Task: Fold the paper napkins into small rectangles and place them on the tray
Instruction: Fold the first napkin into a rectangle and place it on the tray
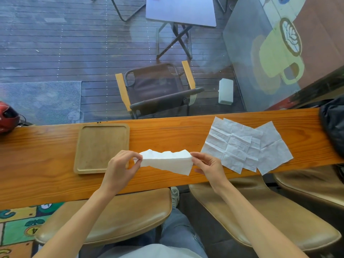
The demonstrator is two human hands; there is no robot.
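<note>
A white paper napkin (166, 161) hangs in the air just above the wooden counter, stretched between both hands and folded over into a long strip. My left hand (122, 167) pinches its left end. My right hand (209, 167) pinches its right end. A wooden tray (81, 146) with nothing on it lies on the counter to the left, touching distance from my left hand. Several unfolded napkins (247, 146) lie overlapping on the counter to the right.
The narrow wooden counter (46, 179) runs left to right against a glass window. A red helmet (7, 118) sits at its far left end and a black bag (333, 125) at its far right. Tan padded stools (119, 218) stand below the counter's near edge.
</note>
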